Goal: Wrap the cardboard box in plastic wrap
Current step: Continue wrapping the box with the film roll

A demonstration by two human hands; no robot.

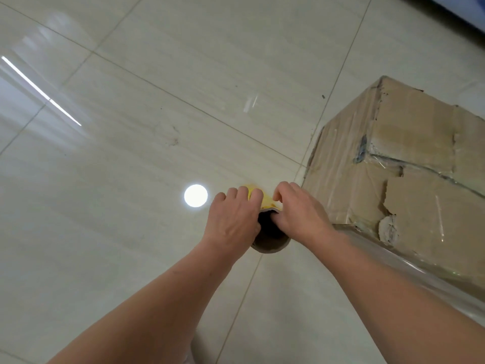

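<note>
A worn cardboard box (409,164) with taped seams and torn patches stands on the floor at the right. A stretch of clear plastic wrap (409,271) runs along its near side. In front of me I hold a roll of wrap on a cardboard tube (273,245), seen end-on with its dark hollow core. My left hand (233,219) grips the tube's left side. My right hand (299,214) grips the right side, its thumb hooked into the core. Something yellow (265,200) shows between the fingers of both hands; what it is I cannot tell.
Glossy beige floor tiles (157,127) with dark joints spread to the left and ahead, with a round light reflection (195,195) near my left hand. A dark blue edge (462,11) crosses the top right corner.
</note>
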